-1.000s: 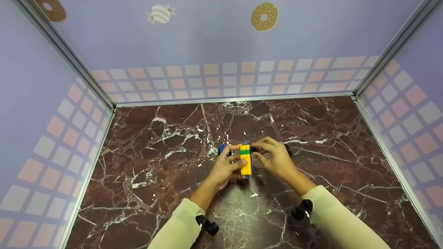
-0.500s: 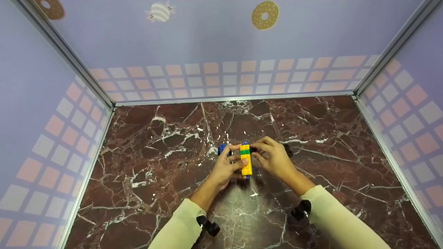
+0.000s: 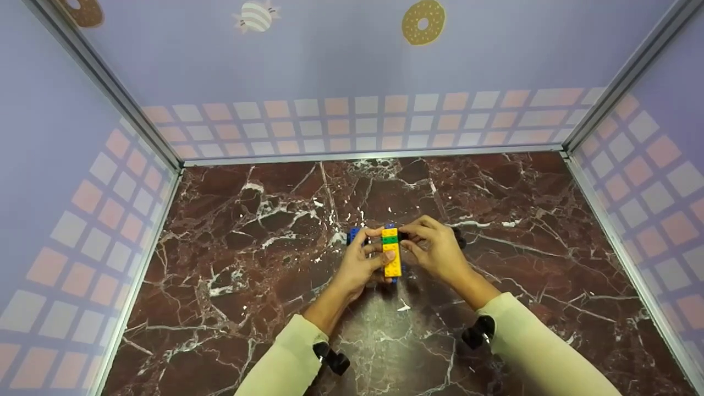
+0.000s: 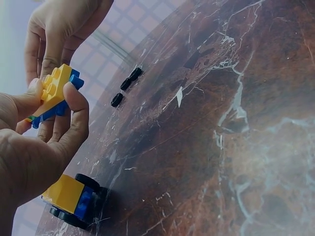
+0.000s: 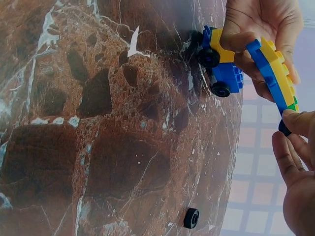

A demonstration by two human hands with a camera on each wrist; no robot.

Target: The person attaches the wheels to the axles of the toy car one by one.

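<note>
"Head view first: where is the stack [image 3: 393, 268]?"

"Just below and right of the frame's centre, held above a dark red marbled bench [image 3: 264, 308]. It is yellow with a green band on top, blue underneath."

"And the left hand [image 3: 355, 269]?"

"It is curled around the stack, thumb on the yellow studs, fingers on the far side."

"What about the right hand [image 3: 440, 250]?"

"Nearly closed, thumb and fingers pinching a small black wheel [image 5: 284, 128] at the stack's green end. In the right wrist view that is at the right edge of the frame. Whether the wheel is attached, I cannot tell."

"Anything else nearby?"

"A toy car [image 4: 67, 194] in yellow and blue with black wheels stands at lower left in the left wrist view. Loose wheels [image 4: 116, 100] sit on the bench, upper left of that frame."
</note>
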